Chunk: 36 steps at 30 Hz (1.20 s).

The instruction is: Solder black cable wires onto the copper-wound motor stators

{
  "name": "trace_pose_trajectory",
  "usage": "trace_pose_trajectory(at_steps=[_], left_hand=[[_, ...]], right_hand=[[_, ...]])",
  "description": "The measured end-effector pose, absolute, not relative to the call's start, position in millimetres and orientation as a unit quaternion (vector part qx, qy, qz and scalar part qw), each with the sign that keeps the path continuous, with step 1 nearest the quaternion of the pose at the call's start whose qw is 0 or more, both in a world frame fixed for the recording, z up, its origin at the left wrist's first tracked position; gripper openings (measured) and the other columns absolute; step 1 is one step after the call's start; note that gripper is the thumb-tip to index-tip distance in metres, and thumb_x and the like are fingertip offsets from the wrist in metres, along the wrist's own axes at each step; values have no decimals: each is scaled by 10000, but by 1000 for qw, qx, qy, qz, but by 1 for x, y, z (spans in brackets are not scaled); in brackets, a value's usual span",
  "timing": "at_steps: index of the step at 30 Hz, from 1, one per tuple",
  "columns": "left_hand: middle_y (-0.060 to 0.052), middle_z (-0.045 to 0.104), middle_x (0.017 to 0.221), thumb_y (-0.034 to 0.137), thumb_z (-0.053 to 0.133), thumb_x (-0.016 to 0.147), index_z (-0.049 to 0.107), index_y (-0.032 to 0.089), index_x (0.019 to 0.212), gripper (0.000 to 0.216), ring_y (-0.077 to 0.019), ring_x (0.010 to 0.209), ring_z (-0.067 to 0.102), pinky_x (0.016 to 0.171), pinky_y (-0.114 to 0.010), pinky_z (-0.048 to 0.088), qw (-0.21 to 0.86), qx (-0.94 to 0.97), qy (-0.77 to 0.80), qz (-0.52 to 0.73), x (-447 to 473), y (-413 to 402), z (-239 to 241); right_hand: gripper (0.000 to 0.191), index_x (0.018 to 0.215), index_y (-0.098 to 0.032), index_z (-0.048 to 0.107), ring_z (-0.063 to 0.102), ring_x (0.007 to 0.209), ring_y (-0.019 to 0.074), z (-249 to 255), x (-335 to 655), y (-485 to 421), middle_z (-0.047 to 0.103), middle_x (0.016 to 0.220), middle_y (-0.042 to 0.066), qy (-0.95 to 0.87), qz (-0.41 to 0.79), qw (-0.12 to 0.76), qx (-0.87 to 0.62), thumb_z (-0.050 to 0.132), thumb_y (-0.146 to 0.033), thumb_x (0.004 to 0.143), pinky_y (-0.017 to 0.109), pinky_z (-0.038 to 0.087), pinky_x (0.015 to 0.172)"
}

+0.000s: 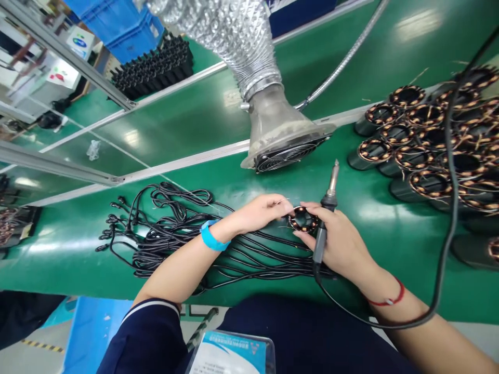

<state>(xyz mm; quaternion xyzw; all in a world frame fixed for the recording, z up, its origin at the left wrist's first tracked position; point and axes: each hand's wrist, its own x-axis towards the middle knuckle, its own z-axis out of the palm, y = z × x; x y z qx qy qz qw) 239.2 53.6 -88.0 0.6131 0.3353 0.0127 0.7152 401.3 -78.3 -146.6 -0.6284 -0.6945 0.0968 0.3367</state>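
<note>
My right hand (pixel 341 239) has its fingers around a motor stator (pixel 303 219), a round black core with copper windings. A soldering iron (pixel 320 240) also sits in that hand, its metal tip pointing up and away from the stator. My left hand (pixel 265 212) is closed in a pinch at the stator's left rim, where thin lead wires stick out; the fingertips appear to be on one of them. Beneath both hands lies a bundle of black cables (pixel 167 244) with connectors at their left ends.
A fume extraction hood (pixel 288 135) on a silver duct (pixel 234 47) hangs just beyond my hands. Several wound stators (pixel 413 156) stand at the right. The iron's black cord (pixel 454 187) loops across the right side. Blue crates (pixel 120 31) and black parts (pixel 156 65) are at the back left.
</note>
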Motion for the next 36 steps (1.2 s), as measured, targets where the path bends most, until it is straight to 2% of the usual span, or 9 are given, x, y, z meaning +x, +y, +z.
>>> trace_pose_trajectory(at_steps=[4, 9, 13, 19, 23, 28, 30, 34, 36], left_hand=[[58, 457, 663, 338, 686, 817, 509, 162, 760, 256, -76, 620, 382, 600, -227, 317, 673, 668, 314, -41, 229, 51, -82], [-4, 560, 739, 448, 631, 838, 614, 133, 799, 318, -108, 714, 481, 704, -252, 383, 684, 665, 299, -7, 229, 54, -88], [2, 544, 672, 562, 633, 808, 639, 130, 782, 433, -106, 678, 487, 664, -240, 378, 722, 611, 324, -6, 236, 54, -97], [26, 536, 701, 373, 660, 832, 581, 143, 771, 251, -92, 667, 444, 666, -235, 373, 677, 669, 305, -24, 231, 52, -93], [20, 563, 708, 235, 562, 893, 648, 130, 811, 158, -90, 667, 462, 684, -241, 383, 675, 686, 269, -49, 229, 53, -90], [-6, 612, 749, 245, 548, 925, 684, 122, 898, 185, -104, 718, 538, 731, -254, 424, 708, 665, 223, -82, 232, 50, -94], [-27, 633, 835, 260, 568, 923, 671, 127, 940, 169, -122, 767, 557, 742, -265, 430, 635, 734, 221, -95, 232, 44, -96], [-76, 626, 1048, 223, 636, 875, 630, 151, 1012, 155, -182, 863, 581, 725, -296, 420, 386, 886, 195, -166, 231, 31, -97], [-68, 611, 1032, 187, 592, 883, 604, 163, 962, 83, -178, 847, 571, 701, -291, 410, 353, 901, 187, -171, 230, 29, -95]], right_hand=[[347, 1205, -192, 496, 690, 974, 278, -148, 401, -80, 682, 1207, 136, -688, 91, 333, -638, 578, -365, 915, 435, 558, 794], [351, 1221, -188, 502, 688, 938, 266, -151, 401, -80, 685, 1198, 133, -693, 83, 340, -630, 555, -380, 932, 429, 549, 769], [345, 1216, -182, 506, 692, 938, 272, -150, 404, -79, 694, 1177, 137, -701, 62, 352, -617, 545, -385, 941, 424, 551, 749], [388, 1242, -193, 511, 691, 967, 293, -149, 410, -78, 698, 1181, 127, -674, 61, 361, -641, 585, -387, 914, 451, 559, 776], [422, 1275, -190, 503, 689, 966, 286, -149, 410, -78, 695, 1181, 129, -674, 60, 369, -637, 601, -376, 908, 438, 564, 766], [495, 1352, -207, 496, 689, 964, 281, -150, 416, -77, 703, 1128, 119, -673, 95, 360, -639, 628, -342, 895, 455, 566, 813], [553, 1398, -241, 469, 683, 1014, 303, -152, 421, -76, 696, 1149, 110, -661, 116, 369, -643, 638, -358, 884, 496, 564, 846], [659, 1461, -316, 365, 614, 1218, 329, -155, 430, -77, 603, 1368, 96, -645, 128, 420, -626, 648, -364, 868, 572, 512, 985], [660, 1461, -316, 349, 610, 1233, 313, -151, 430, -80, 609, 1367, 93, -640, 112, 448, -614, 648, -326, 872, 565, 496, 1010]])
